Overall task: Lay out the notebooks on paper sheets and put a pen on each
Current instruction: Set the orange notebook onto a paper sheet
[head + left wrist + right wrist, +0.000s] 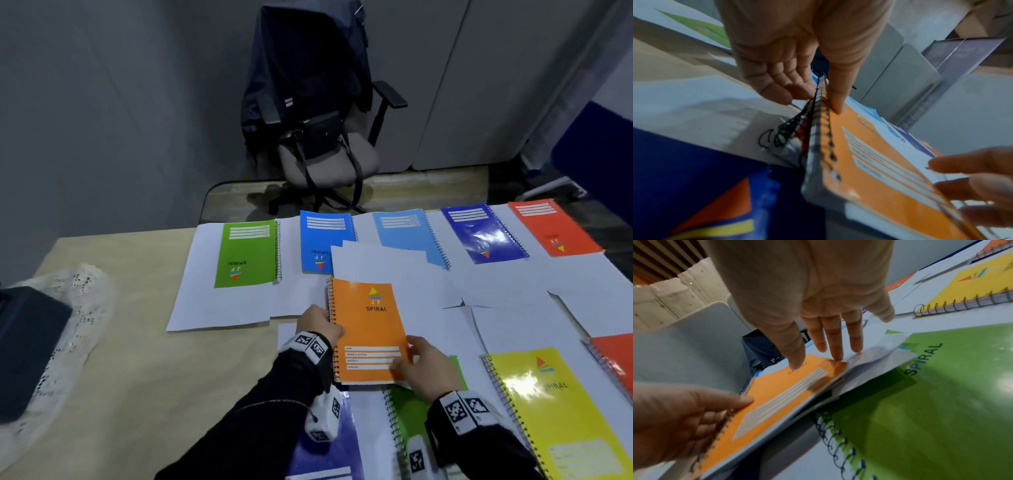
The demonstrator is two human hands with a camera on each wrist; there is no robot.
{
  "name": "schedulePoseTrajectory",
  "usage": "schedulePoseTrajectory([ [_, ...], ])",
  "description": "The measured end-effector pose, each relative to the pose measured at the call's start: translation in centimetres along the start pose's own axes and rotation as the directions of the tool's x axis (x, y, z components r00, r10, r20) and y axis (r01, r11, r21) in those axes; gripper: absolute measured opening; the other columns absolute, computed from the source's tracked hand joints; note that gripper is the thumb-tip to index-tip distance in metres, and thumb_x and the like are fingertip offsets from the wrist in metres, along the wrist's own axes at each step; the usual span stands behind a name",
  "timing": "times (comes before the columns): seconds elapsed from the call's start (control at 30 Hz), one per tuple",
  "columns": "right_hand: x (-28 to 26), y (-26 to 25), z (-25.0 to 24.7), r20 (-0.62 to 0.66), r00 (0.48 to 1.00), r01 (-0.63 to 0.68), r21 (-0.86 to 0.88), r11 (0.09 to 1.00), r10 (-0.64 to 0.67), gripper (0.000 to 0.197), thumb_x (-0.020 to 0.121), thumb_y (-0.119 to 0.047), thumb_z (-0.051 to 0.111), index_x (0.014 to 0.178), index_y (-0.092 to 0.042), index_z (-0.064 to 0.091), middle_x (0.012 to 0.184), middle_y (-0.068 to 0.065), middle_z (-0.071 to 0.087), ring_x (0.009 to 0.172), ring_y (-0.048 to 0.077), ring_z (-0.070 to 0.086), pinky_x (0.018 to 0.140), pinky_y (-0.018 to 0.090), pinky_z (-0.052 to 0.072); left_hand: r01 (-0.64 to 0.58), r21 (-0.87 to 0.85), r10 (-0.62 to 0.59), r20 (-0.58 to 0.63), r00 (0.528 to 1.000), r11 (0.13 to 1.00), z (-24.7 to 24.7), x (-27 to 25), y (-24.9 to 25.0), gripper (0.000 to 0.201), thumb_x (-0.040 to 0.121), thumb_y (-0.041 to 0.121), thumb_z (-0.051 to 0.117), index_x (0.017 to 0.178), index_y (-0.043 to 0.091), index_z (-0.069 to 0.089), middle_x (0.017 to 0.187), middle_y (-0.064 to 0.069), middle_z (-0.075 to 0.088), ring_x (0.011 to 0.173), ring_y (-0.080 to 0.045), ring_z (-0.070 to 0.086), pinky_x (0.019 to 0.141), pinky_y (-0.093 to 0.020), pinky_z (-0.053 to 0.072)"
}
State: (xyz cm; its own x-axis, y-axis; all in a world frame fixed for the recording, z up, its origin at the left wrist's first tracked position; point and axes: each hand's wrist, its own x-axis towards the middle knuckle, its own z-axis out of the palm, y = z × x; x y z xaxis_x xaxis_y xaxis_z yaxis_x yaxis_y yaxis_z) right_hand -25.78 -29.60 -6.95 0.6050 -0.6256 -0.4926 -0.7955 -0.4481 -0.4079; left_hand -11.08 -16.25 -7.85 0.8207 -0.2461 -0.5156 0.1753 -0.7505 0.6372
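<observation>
Orange spiral-bound notebook (pixel 368 330) sits between both hands, over white paper sheets (pixel 404 274) on the wooden tabletop (pixel 113 308). The left hand (pixel 320 325) pinches its wire spine (thumb on the cover, fingers (pixel 777 78) curled beneath, seen only from the left wrist). The right hand (pixel 424 370) has straight fingers (pixel 833 340) touching the cover's near corner. Under that hand lies a green spiral notebook (pixel 931 394).
</observation>
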Motion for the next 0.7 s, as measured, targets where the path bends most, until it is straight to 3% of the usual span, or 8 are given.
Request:
schedulePoseTrajectory([
  [0.07,-0.3,0.3,0.4,0.005,1.000,0.020,0.020,1.000,-0.020,0.057,0.082,-0.039,0.062,0.136,-0.027,0.046,0.125,-0.003,0.062,0.117,0.025,0.056,0.106,0.047,0.037,-0.049,-0.075,0.047,-0.030,0.998,0.996,0.3,-0.4,0.4,0.020,0.081,0.013,0.063,0.095,0.017,0.049,0.088,0.000,0.057,0.080,-0.019,0.054,0.068,-0.024,0.041],
  [0.17,-1.1,0.0,0.4,-0.021,0.996,0.083,0.062,0.995,-0.082,0.050,0.083,-0.037,0.063,0.130,-0.029,0.050,0.123,-0.006,0.063,0.116,0.022,0.057,0.105,0.046,0.038,-0.087,-0.209,0.085,-0.016,0.996,0.974,-0.2,-1.2,0.8,0.018,0.085,0.007,0.052,0.097,0.017,0.043,0.088,-0.004,0.059,0.082,-0.026,0.059,0.072,-0.031,0.047],
  [0.37,-2.2,-3.5,1.1,-0.064,0.951,0.309,0.183,0.933,-0.303,0.026,0.086,-0.023,0.065,0.112,-0.021,0.063,0.101,-0.001,0.067,0.091,0.014,0.060,0.082,0.023,0.043,-0.097,-0.285,0.059,-0.137,0.989,0.954,-7.3,-2.2,-3.4,0.030,0.089,0.004,0.049,0.112,0.022,0.045,0.102,-0.008,0.062,0.091,-0.030,0.064,0.085,-0.042,0.053],
  [0.47,-3.2,-5.5,3.1,0.022,0.915,0.397,0.121,0.910,-0.402,0.022,0.086,-0.025,0.066,0.108,-0.022,0.066,0.096,-0.004,0.068,0.085,0.012,0.061,0.077,0.023,0.045,-0.052,-0.335,-0.026,-0.224,0.974,0.941,-12.1,-4.0,-7.8,0.036,0.091,0.001,0.044,0.117,0.026,0.048,0.103,-0.008,0.065,0.088,-0.030,0.066,0.082,-0.042,0.055],
  [0.6,-5.1,-7.8,6.3,0.215,0.840,0.511,-0.005,0.860,-0.498,0.026,0.085,-0.014,0.061,0.109,-0.021,0.065,0.101,-0.001,0.069,0.093,0.017,0.063,0.082,0.027,0.049,-0.005,-0.369,-0.140,-0.365,0.920,0.929,-17.3,-7.7,-13.8,0.038,0.091,-0.002,0.046,0.116,0.027,0.050,0.099,-0.006,0.063,0.071,-0.018,0.061,0.058,-0.026,0.047],
  [0.7,-6.7,-8.9,8.6,0.359,0.741,0.645,-0.147,0.750,-0.567,0.039,0.084,-0.006,0.053,0.113,-0.030,0.063,0.112,-0.001,0.060,0.101,0.020,0.060,0.086,0.031,0.049,0.050,-0.421,-0.235,-0.400,0.886,0.906,-19.8,-10.2,-17.7,0.040,0.090,-0.001,0.047,0.116,0.028,0.051,0.095,-0.006,0.065,0.071,-0.022,0.064,0.057,-0.026,0.047],
])
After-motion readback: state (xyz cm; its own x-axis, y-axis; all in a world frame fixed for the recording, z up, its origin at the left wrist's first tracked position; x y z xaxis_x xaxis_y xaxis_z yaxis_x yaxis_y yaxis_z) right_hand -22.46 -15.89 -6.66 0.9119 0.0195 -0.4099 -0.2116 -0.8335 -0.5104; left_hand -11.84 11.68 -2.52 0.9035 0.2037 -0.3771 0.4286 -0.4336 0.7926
